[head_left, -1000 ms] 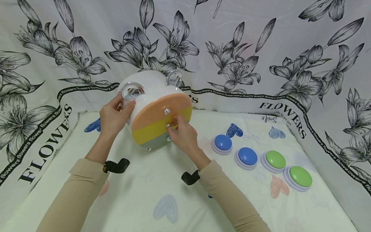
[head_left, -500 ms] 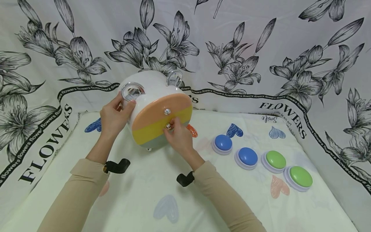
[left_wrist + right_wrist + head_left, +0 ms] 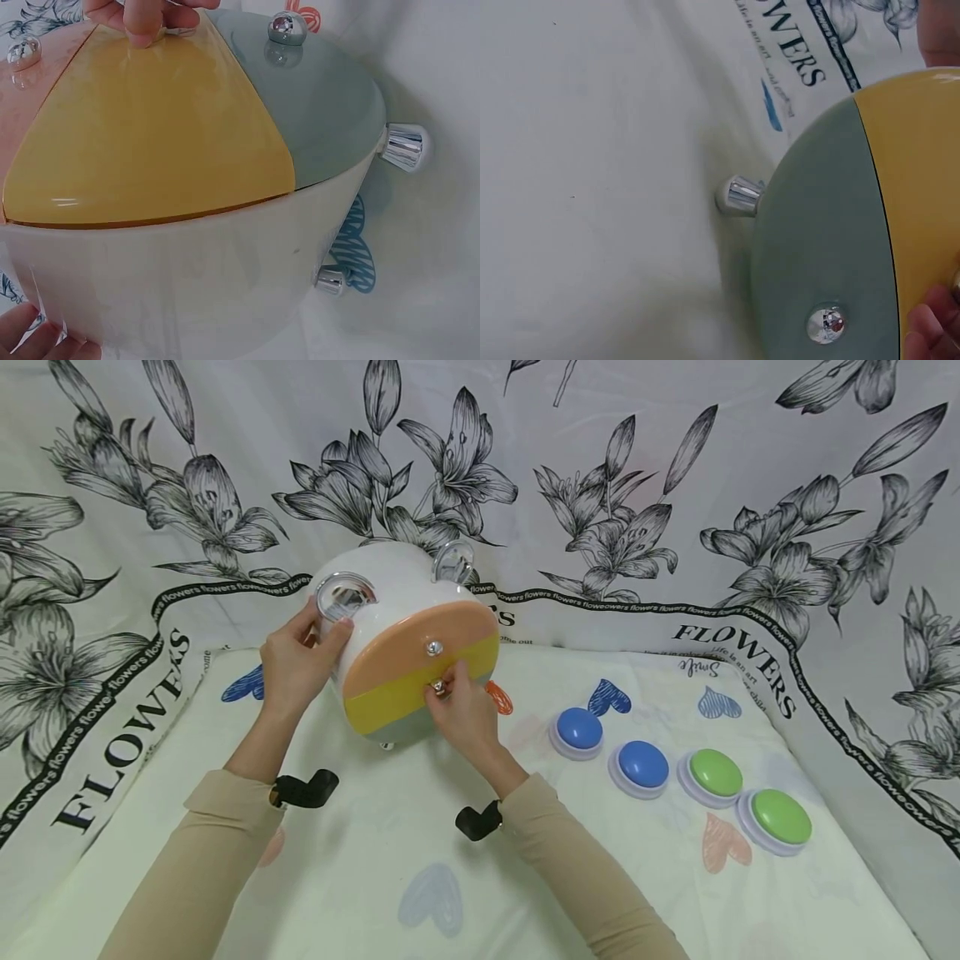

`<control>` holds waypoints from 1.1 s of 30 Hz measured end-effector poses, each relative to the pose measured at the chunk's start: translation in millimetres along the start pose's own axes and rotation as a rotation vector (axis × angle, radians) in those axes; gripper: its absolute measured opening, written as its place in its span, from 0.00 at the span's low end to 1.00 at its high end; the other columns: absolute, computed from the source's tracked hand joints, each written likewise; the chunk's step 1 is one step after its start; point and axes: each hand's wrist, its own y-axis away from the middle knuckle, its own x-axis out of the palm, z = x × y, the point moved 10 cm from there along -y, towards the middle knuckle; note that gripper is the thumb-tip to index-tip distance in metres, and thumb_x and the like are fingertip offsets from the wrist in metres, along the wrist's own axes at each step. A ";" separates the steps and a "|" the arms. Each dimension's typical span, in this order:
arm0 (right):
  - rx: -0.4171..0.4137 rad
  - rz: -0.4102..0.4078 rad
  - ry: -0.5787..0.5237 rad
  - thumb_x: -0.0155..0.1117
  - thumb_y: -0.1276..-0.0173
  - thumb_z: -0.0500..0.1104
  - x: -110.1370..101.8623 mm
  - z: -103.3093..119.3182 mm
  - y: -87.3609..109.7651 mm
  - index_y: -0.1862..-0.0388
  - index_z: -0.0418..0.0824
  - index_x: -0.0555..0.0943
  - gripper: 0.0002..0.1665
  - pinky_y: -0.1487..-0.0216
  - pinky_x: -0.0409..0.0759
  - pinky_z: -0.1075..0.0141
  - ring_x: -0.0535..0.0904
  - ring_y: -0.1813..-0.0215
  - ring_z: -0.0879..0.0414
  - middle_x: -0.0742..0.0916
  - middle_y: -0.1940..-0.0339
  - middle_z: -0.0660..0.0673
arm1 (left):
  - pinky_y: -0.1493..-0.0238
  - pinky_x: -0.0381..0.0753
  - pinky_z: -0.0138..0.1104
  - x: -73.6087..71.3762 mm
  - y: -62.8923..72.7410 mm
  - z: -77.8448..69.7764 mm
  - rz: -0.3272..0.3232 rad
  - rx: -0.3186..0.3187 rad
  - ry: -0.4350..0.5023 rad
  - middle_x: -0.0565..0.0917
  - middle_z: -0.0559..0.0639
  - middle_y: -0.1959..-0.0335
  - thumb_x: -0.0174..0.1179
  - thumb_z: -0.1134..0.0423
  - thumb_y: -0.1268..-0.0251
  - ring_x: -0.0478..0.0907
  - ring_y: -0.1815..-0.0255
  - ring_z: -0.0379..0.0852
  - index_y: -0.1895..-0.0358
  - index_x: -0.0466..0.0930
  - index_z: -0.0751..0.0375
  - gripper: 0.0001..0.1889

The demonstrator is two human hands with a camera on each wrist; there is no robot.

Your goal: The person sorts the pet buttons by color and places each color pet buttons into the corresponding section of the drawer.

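Note:
A white round box (image 3: 375,581) with a lid in orange, yellow and green sections is tilted so that the lid faces me. My left hand (image 3: 296,664) grips its left side, thumb and fingers spread beside a shiny round handle (image 3: 345,597). At the lid's middle, my right hand (image 3: 468,714) pinches the small silver knob (image 3: 438,687) of the yellow section (image 3: 157,135). The orange section (image 3: 397,647) has its own knob (image 3: 434,648). In the right wrist view the green section's knob (image 3: 826,324) shows; the head view hides it behind the right hand.
Two blue push buttons (image 3: 579,728) and two green push buttons (image 3: 716,772) on pale bases stand in a slanting row at the right. The table cover (image 3: 375,868) has printed hearts. A flower-printed cloth (image 3: 600,460) hangs at the back and sides.
My right hand has shifted slightly left and its fingers have closed on the yellow section's knob, covering the green one's. The left hand and the box have stayed nearly still.

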 end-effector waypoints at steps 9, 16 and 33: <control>-0.015 0.011 -0.037 0.62 0.41 0.47 -3.1 -1.7 4.7 0.66 0.43 0.69 0.13 0.86 0.64 0.74 0.78 0.78 0.60 0.83 0.77 0.51 | 0.43 0.74 0.43 0.4 -0.2 -0.1 0.001 0.011 -0.001 0.66 0.46 0.33 0.57 0.43 0.42 0.68 0.37 0.49 0.34 0.65 0.48 0.32; -0.008 0.013 -0.030 0.62 0.41 0.47 -9.0 -4.5 13.3 0.66 0.43 0.68 0.14 0.86 0.64 0.74 0.76 0.79 0.62 0.82 0.78 0.52 | 0.44 0.74 0.44 1.0 0.1 1.1 0.005 0.001 -0.008 0.65 0.45 0.32 0.57 0.42 0.43 0.67 0.36 0.50 0.34 0.64 0.46 0.33; -0.058 -0.023 -0.040 0.64 0.43 0.46 -22.3 -3.8 29.0 0.67 0.43 0.68 0.14 0.86 0.64 0.76 0.75 0.80 0.63 0.82 0.78 0.52 | 0.44 0.74 0.44 0.1 0.1 -1.2 0.009 0.005 -0.002 0.64 0.44 0.32 0.57 0.42 0.42 0.66 0.35 0.50 0.34 0.64 0.47 0.32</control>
